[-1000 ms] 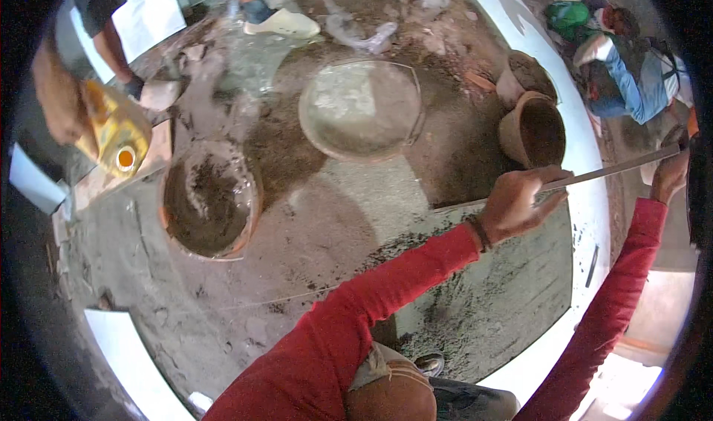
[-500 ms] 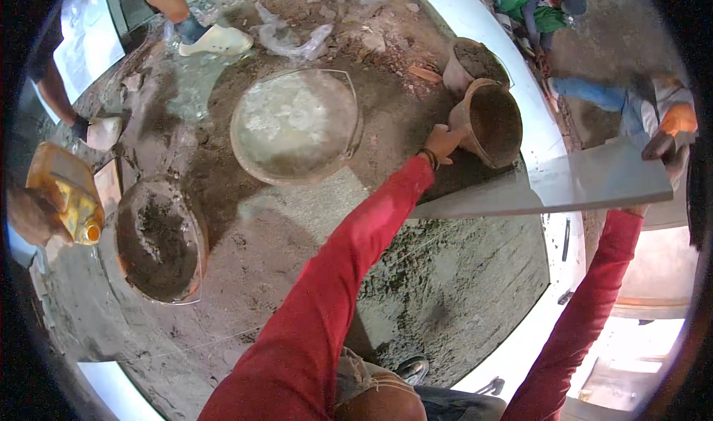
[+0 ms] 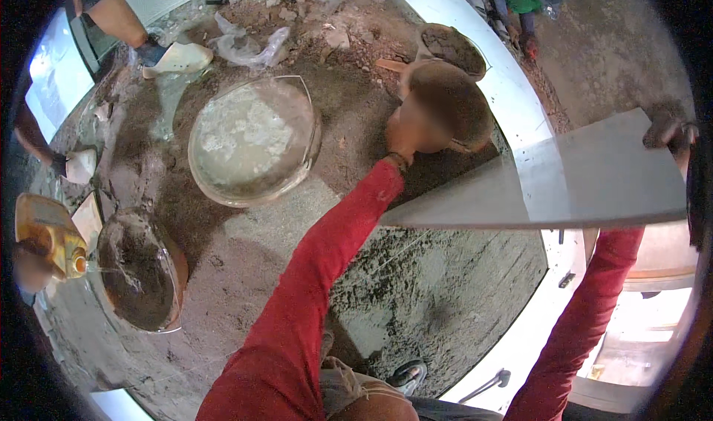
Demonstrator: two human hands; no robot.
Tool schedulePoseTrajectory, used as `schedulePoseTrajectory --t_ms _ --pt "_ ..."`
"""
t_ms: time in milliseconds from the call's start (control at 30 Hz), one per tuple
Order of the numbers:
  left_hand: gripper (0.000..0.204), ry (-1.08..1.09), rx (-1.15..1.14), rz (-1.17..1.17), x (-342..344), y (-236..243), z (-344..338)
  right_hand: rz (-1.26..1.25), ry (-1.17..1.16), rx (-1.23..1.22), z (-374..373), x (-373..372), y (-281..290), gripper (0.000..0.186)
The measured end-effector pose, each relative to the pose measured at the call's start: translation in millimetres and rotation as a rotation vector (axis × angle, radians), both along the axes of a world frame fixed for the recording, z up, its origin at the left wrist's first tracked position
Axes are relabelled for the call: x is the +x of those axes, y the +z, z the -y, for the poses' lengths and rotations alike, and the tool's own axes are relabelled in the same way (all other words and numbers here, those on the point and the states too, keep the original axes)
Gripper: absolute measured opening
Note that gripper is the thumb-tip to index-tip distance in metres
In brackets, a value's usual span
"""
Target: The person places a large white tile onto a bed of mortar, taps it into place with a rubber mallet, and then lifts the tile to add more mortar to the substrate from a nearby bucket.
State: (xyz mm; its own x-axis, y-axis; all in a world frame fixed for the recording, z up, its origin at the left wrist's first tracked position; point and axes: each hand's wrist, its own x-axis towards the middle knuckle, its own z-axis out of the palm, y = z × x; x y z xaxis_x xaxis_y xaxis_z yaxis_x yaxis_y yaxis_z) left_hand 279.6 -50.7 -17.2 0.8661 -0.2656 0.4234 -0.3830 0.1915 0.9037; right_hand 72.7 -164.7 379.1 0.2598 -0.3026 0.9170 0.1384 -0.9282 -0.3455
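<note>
My left hand [image 3: 413, 128] reaches into the side of a dirty bucket [image 3: 475, 113] at the upper right; motion smears its fingers, so its grip is unclear. A flat grey tile [image 3: 609, 172] slants up at the right, its left end low near my left wrist. Partly behind the tile, my right forearm runs up to my right hand [image 3: 671, 130], whose fingers close over the tile's upper right edge. Below the tile lies rough wet mortar [image 3: 438, 295]. Another bucket [image 3: 454, 50] with grey mix stands just behind the first.
At the left, another person's blurred hand tips a yellow jug [image 3: 50, 235] over a bucket [image 3: 178, 272]. A round container [image 3: 252, 135] with pale grey contents and a wire handle stands mid-floor. Clear plastic [image 3: 252, 46] and rubble lie beyond. A person [image 3: 520, 5] crouches at the upper right.
The view has shifted, moving the buckets leftward in it. The tile's right side is tilted up more. My left hand overlaps the bucket further. Liquid now streams from the yellow jug.
</note>
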Motion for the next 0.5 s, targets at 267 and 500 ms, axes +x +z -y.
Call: schedulePoseTrajectory --t_ms 267,500 --pt "0.02 0.148 -0.399 -0.753 74 36 -29 0.025 -0.02 0.017 -9 -7 -10 0.025" --pt "0.054 -0.767 -0.298 -1.062 75 -9 86 0.046 -0.027 0.018 -14 -5 -13 0.026"
